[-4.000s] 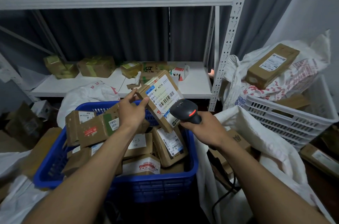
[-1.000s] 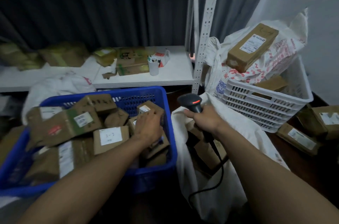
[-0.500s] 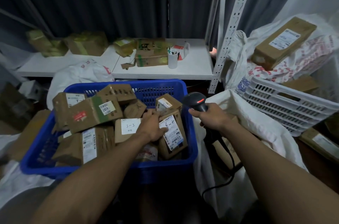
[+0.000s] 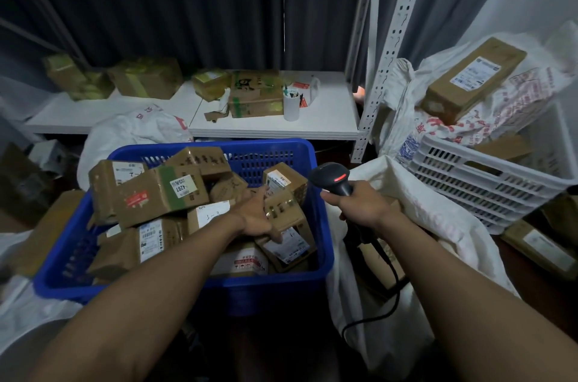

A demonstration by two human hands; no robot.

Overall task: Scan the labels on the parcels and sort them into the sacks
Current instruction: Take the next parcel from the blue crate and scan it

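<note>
A white cup [image 4: 291, 106] holding pens stands on the white shelf [image 4: 328, 119], dark curtains [image 4: 187, 6] behind; a perforated upright [image 4: 391, 47] at right.

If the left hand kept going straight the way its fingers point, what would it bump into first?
The left hand is already against a small parcel in the blue basket. Going further, it would probably push that parcel toward the basket's right wall, though depth is hard to judge.

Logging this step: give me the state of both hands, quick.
Left hand: closed around a small cardboard parcel in the blue basket.
Right hand: closed, holding the barcode scanner.
</note>
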